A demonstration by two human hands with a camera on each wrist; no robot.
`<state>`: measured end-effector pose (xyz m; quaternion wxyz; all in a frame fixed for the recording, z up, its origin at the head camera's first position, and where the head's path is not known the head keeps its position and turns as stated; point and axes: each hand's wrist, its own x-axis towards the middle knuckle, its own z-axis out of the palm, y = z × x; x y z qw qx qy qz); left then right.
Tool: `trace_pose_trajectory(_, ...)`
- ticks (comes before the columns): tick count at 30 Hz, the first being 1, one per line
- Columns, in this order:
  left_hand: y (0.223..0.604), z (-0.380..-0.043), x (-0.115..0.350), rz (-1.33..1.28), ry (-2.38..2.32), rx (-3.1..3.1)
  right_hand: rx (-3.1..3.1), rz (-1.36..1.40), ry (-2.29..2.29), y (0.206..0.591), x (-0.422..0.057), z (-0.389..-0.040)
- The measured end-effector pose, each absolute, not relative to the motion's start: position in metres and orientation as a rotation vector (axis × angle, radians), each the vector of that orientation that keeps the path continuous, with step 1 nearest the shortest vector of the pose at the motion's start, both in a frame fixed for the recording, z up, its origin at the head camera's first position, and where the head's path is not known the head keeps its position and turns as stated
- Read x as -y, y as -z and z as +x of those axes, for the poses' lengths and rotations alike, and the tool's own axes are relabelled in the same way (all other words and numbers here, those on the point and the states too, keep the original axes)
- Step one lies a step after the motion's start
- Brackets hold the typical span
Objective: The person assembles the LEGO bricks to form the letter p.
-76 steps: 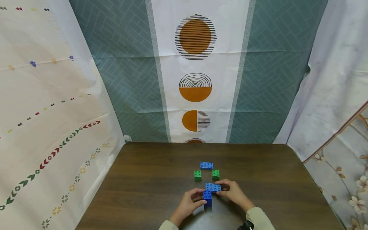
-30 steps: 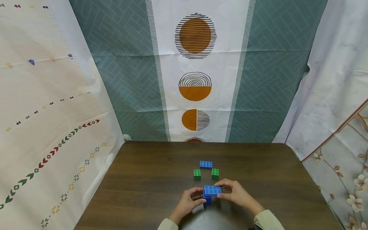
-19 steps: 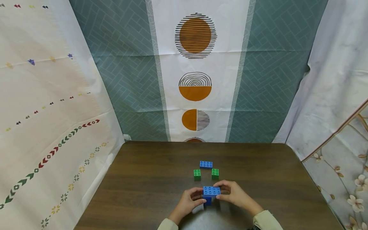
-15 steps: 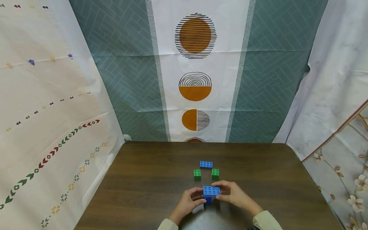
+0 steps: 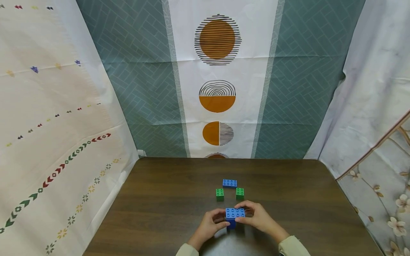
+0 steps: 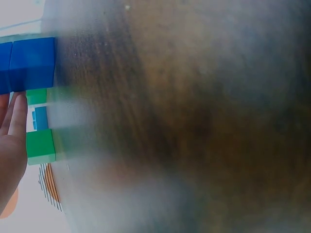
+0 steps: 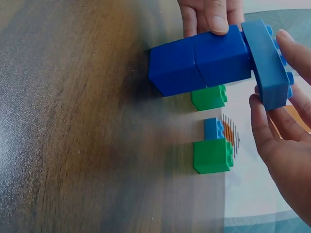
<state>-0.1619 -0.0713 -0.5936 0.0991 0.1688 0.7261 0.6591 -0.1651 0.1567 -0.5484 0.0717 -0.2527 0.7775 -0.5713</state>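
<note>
Two dark blue square bricks [image 7: 177,68] stand stacked on the table, and my left hand [image 5: 207,226] grips the upper one between thumb and fingers. Over that stack sits a lighter blue long brick [image 5: 235,212], its studs upward. My right hand [image 5: 258,218] holds this long brick at its right end. In the right wrist view the long brick is slightly tilted, and a narrow gap with studs shows between it and the upper dark brick. The left wrist view catches only the dark blue stack and part of the left hand [image 6: 10,158].
Beyond the hands lie two small green bricks, one at left [image 5: 219,195] and one at right [image 5: 240,193]. Another blue long brick [image 5: 230,183] lies farther back. All are on the brown wooden table [image 5: 166,206], with patterned cloth [image 5: 217,71] hanging behind it.
The right hand has carried the lighter blue long brick from behind and right of the dark stack to on top of it, shifting slightly left and lower. The left hand has stayed at the stack.
</note>
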Motion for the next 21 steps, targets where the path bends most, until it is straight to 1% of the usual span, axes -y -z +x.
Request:
trace_pose_trajectory(4,0.593,-0.162,0.071,0.465,-1.930,-2.157,-2.359,-0.715,1.701,0.546,-0.154,-0.164)
trace_pose_trajectory(12,0.593,-0.163,0.071,0.450,-1.894,-2.174,-2.399,-0.778,1.604,0.525,-0.149,-0.159)
trace_pose_trajectory(21,0.592,-0.164,0.071,0.462,-1.901,-2.159,-2.404,-0.761,1.576,0.542,-0.154,-0.168)
